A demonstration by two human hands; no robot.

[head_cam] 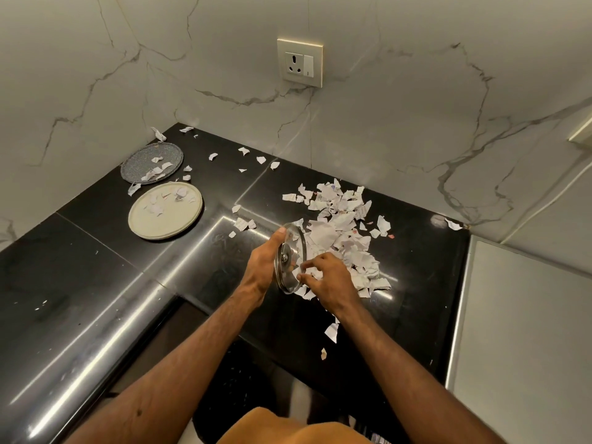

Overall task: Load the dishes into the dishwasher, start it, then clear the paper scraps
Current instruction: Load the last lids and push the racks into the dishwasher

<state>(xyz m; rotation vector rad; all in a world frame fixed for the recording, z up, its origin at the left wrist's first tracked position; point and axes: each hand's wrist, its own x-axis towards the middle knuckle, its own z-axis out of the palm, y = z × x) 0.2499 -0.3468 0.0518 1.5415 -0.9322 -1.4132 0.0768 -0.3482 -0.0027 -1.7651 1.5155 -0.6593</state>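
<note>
two hands busy: left hand grips the glass lid on edge, right hand pinches paper scraps; a hasty sweep could push scraps off the table.

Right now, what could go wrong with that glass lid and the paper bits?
The glass lid is held upright by the left hand alone; it might slip and crack on the black counter. Loose scraps by the front edge may fall as the right hand scoops the paper pile.

black stone counter carries paper scraps, a grey plate and a cream plate.
</note>
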